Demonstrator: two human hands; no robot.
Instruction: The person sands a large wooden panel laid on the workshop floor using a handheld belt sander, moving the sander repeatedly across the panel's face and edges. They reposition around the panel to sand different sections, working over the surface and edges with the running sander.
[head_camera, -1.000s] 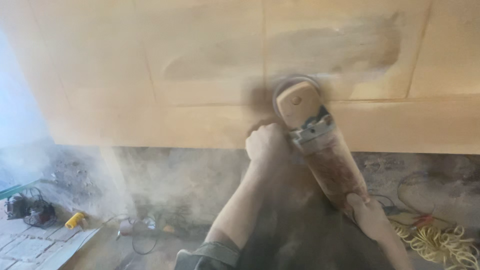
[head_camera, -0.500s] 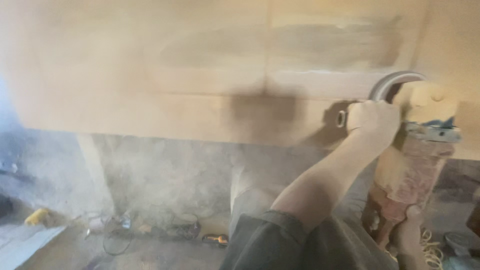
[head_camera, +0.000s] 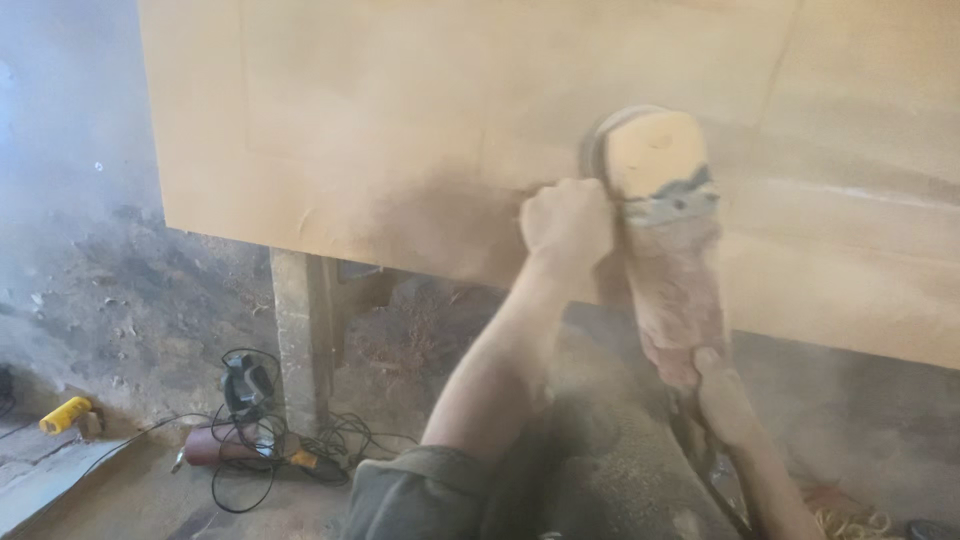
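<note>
A dust-covered angle grinder (head_camera: 665, 230) rests its disc end on a large pale wooden panel (head_camera: 400, 110). My left hand (head_camera: 566, 225) is closed around the grinder's side handle, just left of the head. My right hand (head_camera: 722, 398) grips the rear of the grinder's body, lower down, and is coated in sawdust. A cloud of fine wood dust hangs below the tool and over my lap.
A wooden post (head_camera: 300, 335) supports the panel from below. On the dusty floor lie a power tool with tangled black cables (head_camera: 250, 400), a yellow object (head_camera: 65, 414) at far left, and coiled yellow cord (head_camera: 850, 522) at bottom right.
The view has swung back to the left and the grinder has moved from the right edge toward the middle of the panel. Both hands keep their hold.
</note>
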